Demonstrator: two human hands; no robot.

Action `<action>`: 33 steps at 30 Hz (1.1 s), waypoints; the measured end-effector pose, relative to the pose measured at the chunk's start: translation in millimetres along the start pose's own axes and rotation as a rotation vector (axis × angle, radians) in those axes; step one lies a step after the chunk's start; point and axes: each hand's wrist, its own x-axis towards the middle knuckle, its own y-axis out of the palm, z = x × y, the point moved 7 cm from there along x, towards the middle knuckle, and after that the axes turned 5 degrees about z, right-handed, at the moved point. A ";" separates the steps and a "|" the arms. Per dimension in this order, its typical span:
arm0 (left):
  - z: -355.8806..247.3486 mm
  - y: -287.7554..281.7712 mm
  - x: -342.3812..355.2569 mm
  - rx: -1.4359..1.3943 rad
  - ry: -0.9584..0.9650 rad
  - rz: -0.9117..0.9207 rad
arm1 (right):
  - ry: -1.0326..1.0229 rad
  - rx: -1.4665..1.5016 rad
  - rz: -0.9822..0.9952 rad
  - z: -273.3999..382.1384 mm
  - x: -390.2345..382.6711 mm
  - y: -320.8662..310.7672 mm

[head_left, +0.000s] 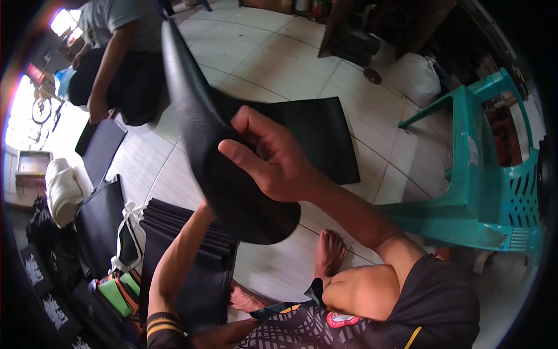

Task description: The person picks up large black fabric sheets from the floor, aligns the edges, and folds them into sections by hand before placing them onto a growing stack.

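Observation:
A black, leather-like sheet [215,168] is raised in front of me, bent into a curve with its narrow top pointing to the upper left. My right hand [270,157] grips it along the right side, the thumb against its face and the fingers curled. Behind the sheet's lower left edge my left forearm [180,250] disappears, so the left hand's fingers are hidden. Another flat black sheet [317,131] lies on the tiles beyond my right hand. Below the raised sheet, a stack of folded black sheets [189,262] rests beside my left forearm.
A green plastic chair [465,168] stands at the right. Another person [116,64] sits at the upper left near a black strip [102,145]. White rolled cloth [63,189], a white cord [125,238] and green-orange pieces [119,294] lie at left. A white bag [417,78] is farther back.

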 end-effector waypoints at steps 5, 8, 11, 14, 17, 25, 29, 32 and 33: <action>30.9 75.7 -28.9 -0.262 -0.101 0.316 | 0.262 0.105 -0.444 24.4 0.1 -76.2; -9.7 45.1 -86.0 -0.275 0.022 0.229 | 0.174 0.045 -0.649 -12.9 -15.7 -139.7; -42.1 12.0 -99.5 -0.303 0.184 0.117 | 0.350 -0.082 -0.592 -98.2 -60.4 -204.5; -62.2 12.6 -80.3 -0.044 0.271 0.118 | 0.573 -0.349 -0.391 -178.6 -118.3 -332.3; -71.0 25.9 -83.6 0.713 0.188 -0.095 | 0.743 -0.740 -0.406 -228.5 -164.2 -304.3; -59.1 76.8 -59.8 0.808 0.267 -0.227 | 0.174 -0.650 0.072 -159.3 -84.1 12.5; -85.1 92.9 -63.1 0.811 0.320 -0.313 | 0.425 -0.351 0.057 -157.3 -66.8 18.7; -101.0 67.4 -65.6 0.511 0.424 -0.195 | 0.297 -0.272 -0.034 -145.3 -51.9 -24.5; -110.3 67.4 -81.9 0.442 0.370 -0.264 | 0.358 -0.390 -0.053 -142.2 -47.6 -59.5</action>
